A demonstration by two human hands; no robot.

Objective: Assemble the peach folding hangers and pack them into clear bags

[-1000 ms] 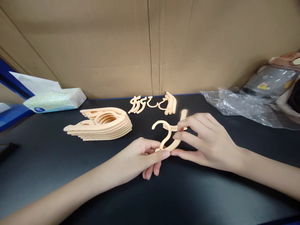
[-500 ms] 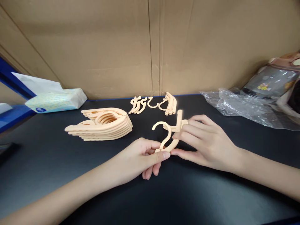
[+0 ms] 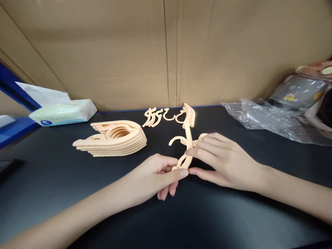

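Both my hands meet over a peach plastic folding hanger (image 3: 187, 145) at the middle of the black table (image 3: 77, 193). My left hand (image 3: 160, 176) pinches the hanger's lower end between thumb and fingers. My right hand (image 3: 220, 160) grips the arm piece from the right, its fingers curled over it. The hanger's hook (image 3: 176, 140) curves off to the left, and the arm stands almost upright. A stack of folded peach hangers (image 3: 114, 138) lies to the left. Loose hooks and arm pieces (image 3: 168, 116) lie at the back by the cardboard.
A cardboard wall (image 3: 166, 52) closes off the back. A tissue pack (image 3: 62, 111) sits at the far left beside a blue frame (image 3: 15, 90). Crumpled clear plastic (image 3: 264, 119) and a bag (image 3: 301, 90) fill the right rear.
My right hand has swung the hanger's arm from leaning right to nearly upright. My left hand has kept its pinch on the lower end.
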